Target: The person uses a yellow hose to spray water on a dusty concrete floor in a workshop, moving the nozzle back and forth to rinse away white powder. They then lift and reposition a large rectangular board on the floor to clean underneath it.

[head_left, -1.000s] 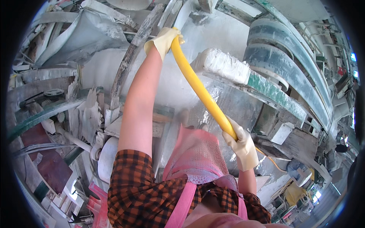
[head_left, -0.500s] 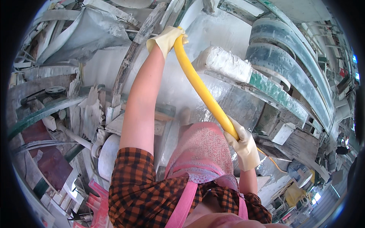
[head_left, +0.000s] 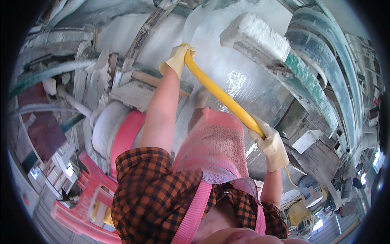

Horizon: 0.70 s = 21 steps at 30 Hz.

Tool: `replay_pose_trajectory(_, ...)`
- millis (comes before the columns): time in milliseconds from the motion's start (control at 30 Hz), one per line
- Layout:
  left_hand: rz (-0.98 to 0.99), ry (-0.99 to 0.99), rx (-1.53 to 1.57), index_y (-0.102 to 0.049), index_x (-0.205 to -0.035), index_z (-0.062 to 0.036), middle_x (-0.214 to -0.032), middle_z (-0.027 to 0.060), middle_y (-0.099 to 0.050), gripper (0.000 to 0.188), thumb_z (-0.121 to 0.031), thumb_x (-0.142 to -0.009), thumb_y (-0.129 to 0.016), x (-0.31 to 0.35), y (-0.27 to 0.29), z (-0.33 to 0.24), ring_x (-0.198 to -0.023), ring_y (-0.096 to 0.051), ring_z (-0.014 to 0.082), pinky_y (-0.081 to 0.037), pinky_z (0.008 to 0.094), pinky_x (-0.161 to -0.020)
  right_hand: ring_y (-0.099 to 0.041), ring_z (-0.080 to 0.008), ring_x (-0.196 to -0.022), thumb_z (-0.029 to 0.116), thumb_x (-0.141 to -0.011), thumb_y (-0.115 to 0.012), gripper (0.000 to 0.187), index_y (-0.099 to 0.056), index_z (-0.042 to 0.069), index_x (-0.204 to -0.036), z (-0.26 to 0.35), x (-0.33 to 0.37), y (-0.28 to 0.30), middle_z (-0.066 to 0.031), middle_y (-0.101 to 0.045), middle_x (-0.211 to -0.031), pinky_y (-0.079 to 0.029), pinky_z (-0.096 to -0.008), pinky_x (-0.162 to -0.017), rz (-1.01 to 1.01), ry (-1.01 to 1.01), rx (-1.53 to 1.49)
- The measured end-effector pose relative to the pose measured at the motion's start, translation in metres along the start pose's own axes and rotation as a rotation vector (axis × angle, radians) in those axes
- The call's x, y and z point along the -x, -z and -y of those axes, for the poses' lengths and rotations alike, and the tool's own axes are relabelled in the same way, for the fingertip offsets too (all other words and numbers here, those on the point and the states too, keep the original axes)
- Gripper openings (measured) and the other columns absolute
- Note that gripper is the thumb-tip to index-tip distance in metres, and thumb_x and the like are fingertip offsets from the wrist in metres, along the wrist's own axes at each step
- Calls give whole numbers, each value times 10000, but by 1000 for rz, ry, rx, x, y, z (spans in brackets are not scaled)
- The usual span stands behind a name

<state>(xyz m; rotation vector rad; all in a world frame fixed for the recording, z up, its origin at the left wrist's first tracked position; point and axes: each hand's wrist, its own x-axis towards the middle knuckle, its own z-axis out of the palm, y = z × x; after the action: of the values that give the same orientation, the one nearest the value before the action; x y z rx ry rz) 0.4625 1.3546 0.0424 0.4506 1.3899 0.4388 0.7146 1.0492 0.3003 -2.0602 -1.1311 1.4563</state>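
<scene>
A thick yellow hose (head_left: pixel 215 90) runs slantwise between my two hands, with a pale fan of water (head_left: pixel 192 27) coming from its far end. My left hand (head_left: pixel 177 61), in a cream rubber glove, is wrapped round the hose close to that end, arm stretched forward. My right hand (head_left: pixel 270 144), gloved the same way, grips the hose lower down, beside my pink apron (head_left: pixel 221 130). The grey surface (head_left: pixel 248 77) beyond my hands is wet and shiny.
On the right, a long white-wrapped block (head_left: pixel 264 34) lies over a green-edged beam (head_left: pixel 310 79), next to large curved grey drums (head_left: pixel 325 53). On the left are a weathered wooden post (head_left: pixel 148 30), a pale roller (head_left: pixel 109 128) and a red plastic chair (head_left: pixel 87 195).
The view has shifted, showing more of the red chair and the wet surface. My left hand appears lower and nearer; both hands keep hold of the hose.
</scene>
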Motion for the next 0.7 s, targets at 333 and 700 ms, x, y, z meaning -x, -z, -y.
replay_pose_trajectory(333, -339, -215, 282, -625, -1067, -9, -901, 127, -698, 201, -170, -988, -533, 101, 22, 117, -669, -622, 183, -520, 323, -619, -683, -292, -757, 127, -855, -743, 514, -645, 167, -1357, -94, 39, -2, -168, -716, -950, -539, -371, -707, 32, 287, 114)
replay_pose_trajectory(700, -382, -139, 276, -609, -1028, 26, -889, 168, -692, 213, -163, -982, -522, 105, 39, 168, -714, -649, 258, -542, 373, -649, -722, -288, -858, 206, -866, -772, 514, -634, 174, -1360, -135, 61, -11, -153, -734, -1031, -567, -361, -788, 72, 293, 129)
